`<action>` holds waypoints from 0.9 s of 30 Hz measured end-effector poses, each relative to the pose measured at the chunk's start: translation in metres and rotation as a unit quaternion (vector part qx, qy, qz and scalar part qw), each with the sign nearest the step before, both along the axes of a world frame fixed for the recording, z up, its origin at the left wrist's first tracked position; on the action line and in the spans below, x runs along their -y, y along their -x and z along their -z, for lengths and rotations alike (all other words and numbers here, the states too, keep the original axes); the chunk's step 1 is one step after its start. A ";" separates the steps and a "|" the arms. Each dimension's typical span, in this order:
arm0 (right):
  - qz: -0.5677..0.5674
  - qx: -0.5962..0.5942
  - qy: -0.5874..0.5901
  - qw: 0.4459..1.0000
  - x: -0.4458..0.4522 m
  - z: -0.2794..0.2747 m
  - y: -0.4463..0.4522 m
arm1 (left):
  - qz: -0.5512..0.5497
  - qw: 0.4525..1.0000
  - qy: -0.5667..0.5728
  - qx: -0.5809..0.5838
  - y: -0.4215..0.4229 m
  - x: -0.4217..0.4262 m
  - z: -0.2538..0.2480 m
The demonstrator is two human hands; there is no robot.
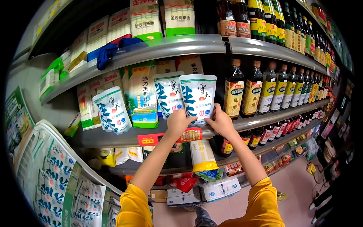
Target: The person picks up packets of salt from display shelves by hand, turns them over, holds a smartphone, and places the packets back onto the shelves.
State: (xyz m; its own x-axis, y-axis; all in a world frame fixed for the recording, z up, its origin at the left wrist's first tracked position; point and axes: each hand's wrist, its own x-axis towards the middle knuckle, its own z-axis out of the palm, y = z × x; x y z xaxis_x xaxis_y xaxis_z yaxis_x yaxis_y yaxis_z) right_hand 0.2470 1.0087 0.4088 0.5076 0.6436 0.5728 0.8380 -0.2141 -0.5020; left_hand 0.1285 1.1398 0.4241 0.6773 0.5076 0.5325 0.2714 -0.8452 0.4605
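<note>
Both my hands are on a white stand-up pouch of salt (199, 90) with blue-green lettering, upright at the middle shelf's front. My left hand (179, 123) grips its lower left corner, and some of those fingers are hidden. At the lower right edge, my right hand (221, 120) is closed with the thumb in front. A second salt pouch (165, 87) stands just left of it, partly covered by the held one and my left hand. Further left, a third salt pouch (112, 109) leans slightly in front of the noodle packs. Behind stands a tall noodle pack (142, 90).
Dark vinegar bottles (234, 90) line the shelf to the right. Below my arms, a yellow-and-white bag (203, 155) juts over the lower shelf edge. A basket (38, 132) with more salt pouches (56, 178) is at lower left. Blue cloth (107, 55) hangs off the upper shelf.
</note>
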 end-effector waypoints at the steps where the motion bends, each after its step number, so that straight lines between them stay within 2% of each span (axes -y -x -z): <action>1: -0.001 0.000 0.000 1.000 0.000 0.000 0.003 | -0.031 0.999 -0.015 -0.039 0.000 0.001 0.000; 3: -0.024 -0.038 -0.015 0.999 -0.001 -0.001 0.008 | -0.036 0.998 -0.021 -0.038 -0.002 0.000 0.005; 14: -0.023 -0.037 -0.028 0.999 -0.018 0.003 -0.005 | -0.032 0.998 -0.051 -0.015 -0.017 -0.010 0.010; 27: -0.012 -0.049 -0.006 0.999 -0.040 -0.001 -0.020 | -0.092 0.990 -0.069 -0.086 -0.031 -0.011 0.000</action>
